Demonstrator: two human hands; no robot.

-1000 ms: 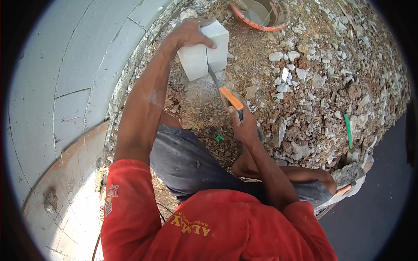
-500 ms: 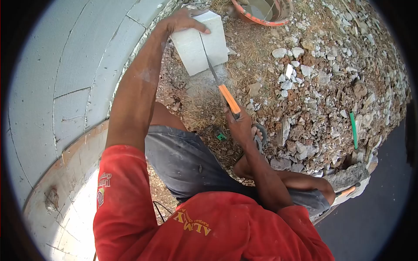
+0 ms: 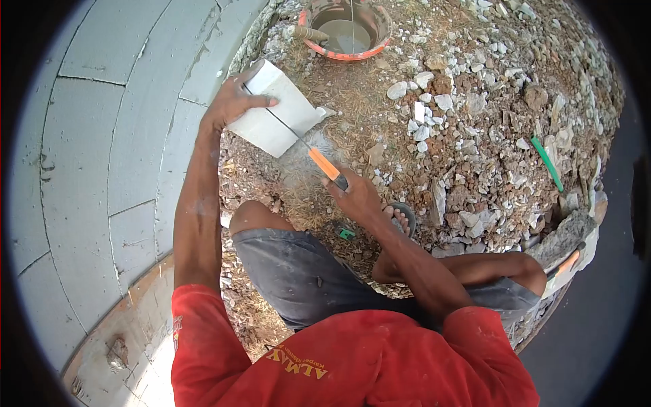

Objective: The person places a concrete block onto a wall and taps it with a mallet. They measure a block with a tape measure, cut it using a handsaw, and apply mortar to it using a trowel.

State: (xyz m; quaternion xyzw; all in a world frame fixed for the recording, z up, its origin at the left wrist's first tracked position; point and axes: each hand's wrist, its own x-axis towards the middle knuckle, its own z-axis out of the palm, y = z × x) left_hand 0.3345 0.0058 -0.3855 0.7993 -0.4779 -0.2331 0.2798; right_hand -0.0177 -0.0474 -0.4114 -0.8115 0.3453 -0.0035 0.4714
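Observation:
A pale lightweight block [image 3: 288, 122] stands on the ground in front of me, at upper left. My left hand [image 3: 234, 103] grips its upper end, with the thumb over the top face and the other fingers partly hidden. A handsaw [image 3: 324, 165] with an orange and black handle is in my right hand [image 3: 356, 198], the fingers wrapped round the grip. Its thin blade lies along a line across the block and passes by my left thumb. How deep the blade sits in the block, I cannot tell.
An orange-rimmed bucket [image 3: 349, 55] with grey liquid stands beyond the block, a wooden-handled tool [image 3: 307, 32] on its rim. A grey block wall [image 3: 88, 149] rises at left. Rubble [image 3: 475, 142], a green strip [image 3: 547, 164] and an orange-handled tool [image 3: 568, 261] are at right.
The view has shifted, showing more of the bucket and the wooden handle on it. Block and saw appear farther left and turned. Both hands keep their holds.

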